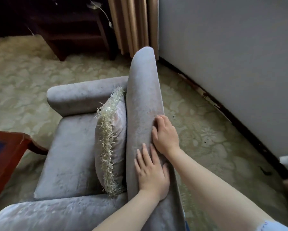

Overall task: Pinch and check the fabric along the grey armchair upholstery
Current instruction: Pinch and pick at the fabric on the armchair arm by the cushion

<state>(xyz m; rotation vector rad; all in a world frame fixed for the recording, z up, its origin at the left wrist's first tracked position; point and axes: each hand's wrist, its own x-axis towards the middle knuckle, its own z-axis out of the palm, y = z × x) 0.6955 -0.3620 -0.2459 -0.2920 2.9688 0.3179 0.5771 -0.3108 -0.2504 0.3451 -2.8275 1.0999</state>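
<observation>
The grey armchair point(70, 147) is seen from behind and above, its velvety backrest top point(143, 90) running away from me. My left hand point(151, 174) lies flat on the backrest top, fingers spread, thumb over the rear edge. Just beyond it, my right hand point(165, 134) curls over the same rear edge, its fingers bent and pressing into the fabric. Whether a fold of fabric is pinched between those fingers is hidden. A grey cushion with a cream fringe point(111, 144) leans against the inside of the backrest.
A red-brown wooden table corner point(5, 152) stands at the left beside the chair. Dark wooden furniture point(70, 30) and beige curtains point(133, 24) are at the back. A grey wall point(231, 55) with a dark skirting runs along the right. Patterned cream carpet point(23, 72) covers the floor.
</observation>
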